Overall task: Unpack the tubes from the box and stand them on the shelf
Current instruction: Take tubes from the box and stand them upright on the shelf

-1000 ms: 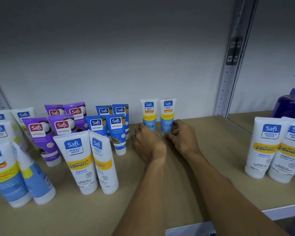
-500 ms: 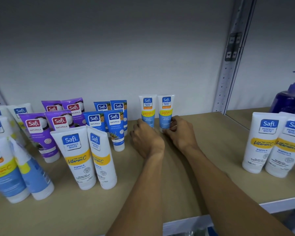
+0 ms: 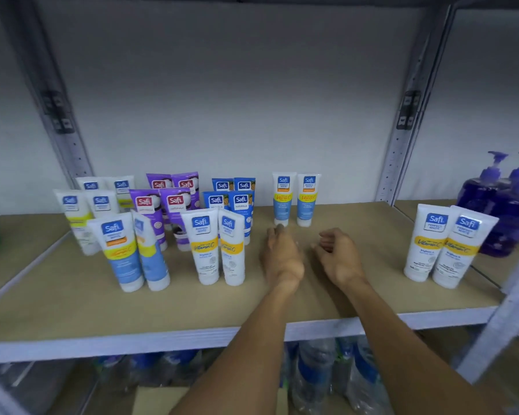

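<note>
The two small blue-and-white tubes [image 3: 295, 199] stood upright side by side at the back of the shelf [image 3: 312, 301], near twelve o'clock from my hands and apart from both. My left hand [image 3: 282, 259] hovered empty, fingers loosely curled, its fingertips just short of the left tube's cap. My right hand [image 3: 337, 259] was half-curled around nothing. At nine o'clock stood the white Vitamin C tubes [image 3: 213, 247]; at three o'clock, another white pair [image 3: 444, 247], purple pump bottles [image 3: 501, 199] beyond.

Both bare forearms reach forward, left hand [image 3: 282, 259] flat with fingers extended, right hand [image 3: 337, 259] loosely curled, both empty.
</note>
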